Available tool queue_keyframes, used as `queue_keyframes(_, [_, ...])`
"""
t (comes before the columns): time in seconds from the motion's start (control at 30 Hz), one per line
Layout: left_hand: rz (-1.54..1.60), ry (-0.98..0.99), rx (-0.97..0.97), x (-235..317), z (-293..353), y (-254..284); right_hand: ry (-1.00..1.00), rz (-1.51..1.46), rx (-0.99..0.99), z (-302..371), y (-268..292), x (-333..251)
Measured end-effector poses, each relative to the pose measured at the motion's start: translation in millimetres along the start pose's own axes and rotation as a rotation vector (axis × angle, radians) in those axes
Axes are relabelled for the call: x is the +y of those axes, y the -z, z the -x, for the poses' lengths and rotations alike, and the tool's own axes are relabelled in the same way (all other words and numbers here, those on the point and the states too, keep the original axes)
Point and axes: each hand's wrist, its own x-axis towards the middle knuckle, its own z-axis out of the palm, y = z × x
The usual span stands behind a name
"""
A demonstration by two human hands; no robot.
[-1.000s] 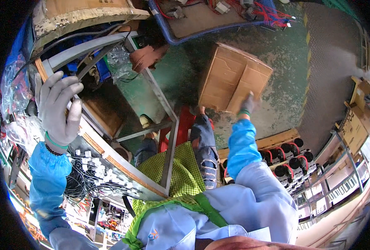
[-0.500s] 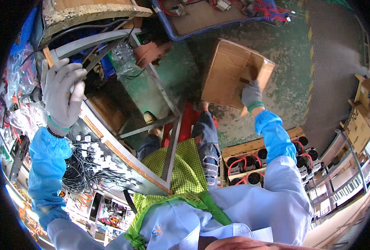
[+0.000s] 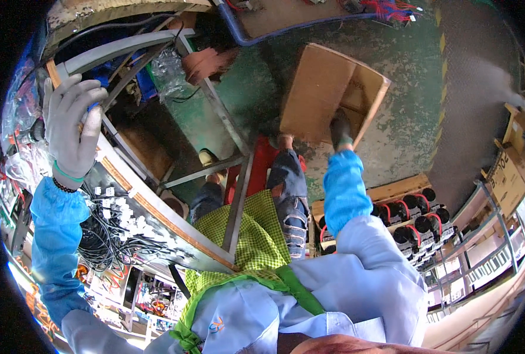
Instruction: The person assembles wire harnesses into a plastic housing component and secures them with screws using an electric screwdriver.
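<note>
From my remote seat I look down on a large brown cardboard box (image 3: pixel 318 88) on the worn green-painted floor (image 3: pixel 407 76), just ahead of the person's feet. A flat panel covers its left part, while its right part gapes and shows the inside. The right hand (image 3: pixel 341 131), its wrist in a bright blue sleeve cover (image 3: pixel 346 192), reaches into that gap; it is dark and blurred, so I cannot tell whether its fingers are spread or closed on anything.

The left hand (image 3: pixel 73 127), in a pale grey knitted glove, is well apart from the box. I see its fingers loosely bent and its thumb standing off them, above the wood-edged dark grey workbench (image 3: pixel 110 177); I cannot tell whether it touches the edge. Near it on the bench lies a tangle of thin black cables with white connectors (image 3: pixel 103 230). To the right of the person, I make out round black parts with red wires (image 3: pixel 405 235) in rows.
</note>
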Motion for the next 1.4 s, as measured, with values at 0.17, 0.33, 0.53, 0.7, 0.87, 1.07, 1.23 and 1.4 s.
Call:
queue_keyframes(0.17, [0.062, 0.018, 0.006, -2, 6, -1, 0.048, -0.537, 0.001, 38, -74, -120])
queue_keyframes(0.33, [0.037, -0.012, -0.016, -1, -9, -3, 0.200, 0.866, 0.142, -24, -126, -170])
queue_keyframes(0.53, [0.039, 0.004, 0.019, 0, -2, 0, 0.267, -0.408, 0.607, -42, -97, -90])
queue_keyframes(0.7, [0.079, 0.046, -0.003, -4, 6, -3, -0.069, -1.414, 0.138, -39, -57, -105])
queue_keyframes(0.87, [0.018, -0.015, 0.052, 3, -7, -3, 0.022, -1.478, 0.345, -66, -33, -64])
queue_keyframes(1.07, [0.004, -0.012, 0.050, -4, 0, -5, 0.438, -1.003, 0.434, -17, -22, -146])
queue_keyframes(1.23, [0.030, -0.009, 0.025, -4, -7, -6, 0.497, -0.382, 0.505, -106, 74, -164])
queue_keyframes(1.4, [-0.019, -0.016, -0.013, -8, 1, -4, 0.485, 0.413, 0.498, -141, 105, -160])
